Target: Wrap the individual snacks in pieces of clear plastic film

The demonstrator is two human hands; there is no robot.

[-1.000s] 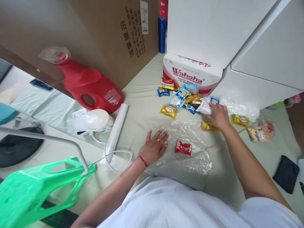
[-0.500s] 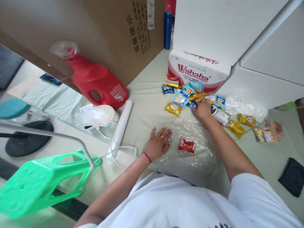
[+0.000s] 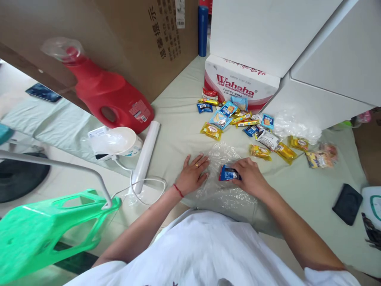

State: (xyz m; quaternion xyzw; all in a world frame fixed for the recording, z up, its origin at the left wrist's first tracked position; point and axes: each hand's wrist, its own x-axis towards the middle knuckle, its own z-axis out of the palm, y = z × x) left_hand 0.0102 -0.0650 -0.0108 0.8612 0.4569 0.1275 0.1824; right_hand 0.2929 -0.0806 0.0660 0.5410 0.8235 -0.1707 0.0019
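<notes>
A clear plastic sheet or bag (image 3: 217, 190) is spread on the pale green cloth in front of me. My left hand (image 3: 194, 175) lies flat with fingers spread at its left edge. Over the plastic, my right hand (image 3: 249, 177) grips a small blue snack packet (image 3: 229, 173). That packet covers most of a red wrapped snack, whose edge peeks out at its left. Beyond my hands lies a loose pile of wrapped snacks: a yellow packet (image 3: 211, 130), light blue packets (image 3: 220, 119), a silver-white packet (image 3: 268, 140) and several more.
Behind the pile stands a Wahaba-labelled carton (image 3: 241, 85). At left are a red jug (image 3: 113, 95), a white roll (image 3: 145, 157), a paper tub (image 3: 133, 143) with a cable, and a green plastic stool (image 3: 32, 226). A black pouch (image 3: 347, 204) rests at right.
My right hand has come back from the pile to the plastic with a blue packet, now over the red one. My left hand stays flat. The view has shifted slightly.
</notes>
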